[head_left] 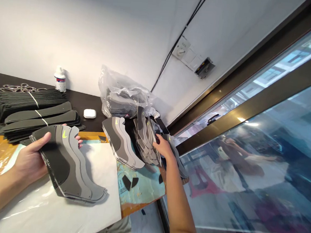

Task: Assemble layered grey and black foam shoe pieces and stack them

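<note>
My left hand (31, 154) grips a thick stack of grey layered shoe-upper panels (69, 163), topped by one with a neon yellow swoosh. Its fingers curl up behind the stack. Over at the middle of the table, my right hand (163, 147) pinches the edge of a fanned pile of grey panels (145, 141). A dark grey panel (179, 158) shows beyond that hand, partly hidden by it. Left of the pile lies a smaller overlapping row of similar panels (120, 142), untouched by either hand.
Bundles of long black strips (34, 102) lie at the left, with metal rings (19, 89) behind them. A white bottle (60, 80), a white earbud case (89, 113) and a clear plastic bag of dark pieces (121, 95) stand along the wall. A large window (251, 139) runs along the right.
</note>
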A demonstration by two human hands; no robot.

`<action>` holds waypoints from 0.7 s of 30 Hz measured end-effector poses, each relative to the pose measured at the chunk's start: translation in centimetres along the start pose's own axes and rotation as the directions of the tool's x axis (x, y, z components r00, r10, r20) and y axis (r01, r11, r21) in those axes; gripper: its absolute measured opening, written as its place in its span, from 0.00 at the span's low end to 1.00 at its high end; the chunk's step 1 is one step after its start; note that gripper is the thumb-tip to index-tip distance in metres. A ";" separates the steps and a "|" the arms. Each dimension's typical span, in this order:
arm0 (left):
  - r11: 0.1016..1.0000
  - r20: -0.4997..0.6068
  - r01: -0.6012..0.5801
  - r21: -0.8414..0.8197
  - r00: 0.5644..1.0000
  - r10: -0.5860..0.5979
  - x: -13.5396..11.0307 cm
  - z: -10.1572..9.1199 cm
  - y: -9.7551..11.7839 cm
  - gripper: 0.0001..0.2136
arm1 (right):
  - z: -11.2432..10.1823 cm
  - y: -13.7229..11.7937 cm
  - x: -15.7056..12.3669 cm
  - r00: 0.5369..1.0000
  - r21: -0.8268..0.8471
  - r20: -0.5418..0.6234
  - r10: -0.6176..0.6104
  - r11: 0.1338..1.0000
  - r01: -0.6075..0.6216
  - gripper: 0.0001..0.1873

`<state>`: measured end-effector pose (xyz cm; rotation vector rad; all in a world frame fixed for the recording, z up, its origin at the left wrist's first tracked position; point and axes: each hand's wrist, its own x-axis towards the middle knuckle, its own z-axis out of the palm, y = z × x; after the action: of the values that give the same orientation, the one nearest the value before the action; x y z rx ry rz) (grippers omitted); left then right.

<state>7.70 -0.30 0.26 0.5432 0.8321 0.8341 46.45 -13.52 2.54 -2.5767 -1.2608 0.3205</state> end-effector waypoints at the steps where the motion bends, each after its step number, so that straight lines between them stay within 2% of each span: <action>1: 0.999 -0.012 0.035 -0.023 0.999 -0.036 0.0 -0.2 0.0 0.23 | 0.0 -0.3 0.0 1.000 -0.023 -0.014 0.019 1.000 -0.020 0.33; 4: 0.992 -0.002 0.085 -0.092 0.996 -0.086 0.4 -0.7 -0.2 0.22 | -0.5 -1.7 -0.6 0.996 -0.076 -0.067 0.058 0.995 -0.064 0.33; 6: 0.992 0.038 0.054 -0.112 0.998 -0.050 0.8 -1.2 -0.5 0.22 | -1.3 -3.1 -1.9 0.988 -0.118 -0.130 0.079 0.988 -0.095 0.31; 8: 0.990 0.096 0.023 -0.136 0.995 -0.010 1.2 -1.7 -0.8 0.23 | -2.3 -5.3 -4.5 0.966 -0.174 -0.248 0.070 0.978 -0.116 0.31; 10: 0.986 0.170 0.016 -0.167 0.985 0.013 1.5 -2.2 -1.2 0.27 | -2.7 -8.3 -8.1 0.917 -0.203 -0.399 -0.018 0.977 -0.069 0.30; 12: 0.980 0.252 0.010 -0.200 0.967 0.041 1.9 -2.7 -1.4 0.32 | -1.6 -11.9 -12.1 0.863 -0.210 -0.472 -0.180 0.974 0.088 0.31; 13: 0.976 0.292 0.001 -0.216 0.954 0.064 2.1 -2.9 -1.5 0.34 | -0.5 -13.7 -14.0 0.846 -0.229 -0.460 -0.268 0.957 0.178 0.31; 14: 0.973 0.329 -0.006 -0.229 0.941 0.084 2.3 -3.2 -1.6 0.36 | 1.1 -15.6 -15.6 0.845 -0.251 -0.401 -0.353 0.930 0.269 0.32; 17: 0.969 0.406 -0.010 -0.247 0.907 0.113 2.9 -4.0 -1.7 0.37 | 6.9 -20.0 -18.8 0.863 -0.245 -0.107 -0.494 0.854 0.458 0.36; 19: 0.968 0.422 -0.009 -0.250 0.899 0.117 3.1 -4.3 -1.7 0.36 | 10.2 -21.5 -19.3 0.849 -0.209 -0.016 -0.529 0.832 0.514 0.37; 21: 0.970 0.413 -0.010 -0.243 0.904 0.112 2.9 -4.2 -1.5 0.36 | 12.1 -21.7 -19.0 0.837 -0.152 0.007 -0.547 0.827 0.541 0.39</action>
<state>6.02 1.64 -4.44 0.5165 0.3102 0.8192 15.32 -14.18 -0.29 -2.1764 -1.9914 0.0617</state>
